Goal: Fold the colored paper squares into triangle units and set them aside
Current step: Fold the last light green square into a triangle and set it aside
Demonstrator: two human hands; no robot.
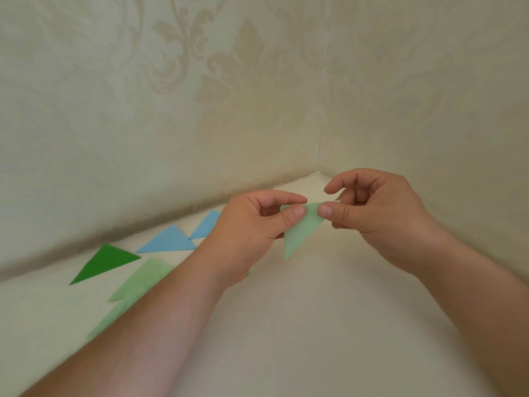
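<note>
Five folded triangles (169,240) lie aside at left; left hand (252,227) and right hand (375,216) both pinch a pale green triangle (300,233) aloft, apparently nearly finished; no unfolded squares show.

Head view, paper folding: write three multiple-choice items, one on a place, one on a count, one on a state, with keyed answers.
1. Where does the dark green paper triangle lie?
A. far left, by the wall
B. under the right hand
C. in the corner

2. How many light blue paper triangles lie flat?
A. none
B. two
C. five

3. The pale green folded paper triangle is
A. flat on the surface
B. held up by both hands
C. crumpled into a ball

Answers: A, it lies leftmost; B, one beside another; B, the left hand and right hand pinch its top edge.
</note>
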